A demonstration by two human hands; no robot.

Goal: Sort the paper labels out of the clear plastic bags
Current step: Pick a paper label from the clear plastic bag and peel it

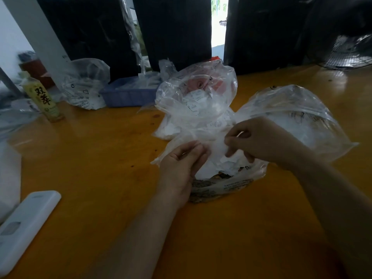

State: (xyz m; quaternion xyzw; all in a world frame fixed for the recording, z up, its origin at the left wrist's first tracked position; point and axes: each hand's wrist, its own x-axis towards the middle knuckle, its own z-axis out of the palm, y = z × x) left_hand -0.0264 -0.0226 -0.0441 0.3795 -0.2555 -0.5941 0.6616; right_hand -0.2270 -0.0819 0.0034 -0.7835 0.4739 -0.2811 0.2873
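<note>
A heap of clear plastic bags [197, 101] with white paper labels [219, 164] among them lies in the middle of the orange table [96, 158]. My left hand [181, 168] pinches the crumpled clear plastic at the heap's near left edge. My right hand [259, 139] has its fingers curled and pinches the plastic film just right of that. A bag with dark printed text [221, 186] lies under the labels, nearest me. A large puffed clear bag [298, 115] spreads out behind my right hand.
A blue plastic basket [126, 95] with bags in it stands at the back, a full clear bag [84, 85] to its left. A yellow drink bottle [43, 97] stands far left. A white flat device [24, 226] lies near left. A black fan [350, 51] sits back right.
</note>
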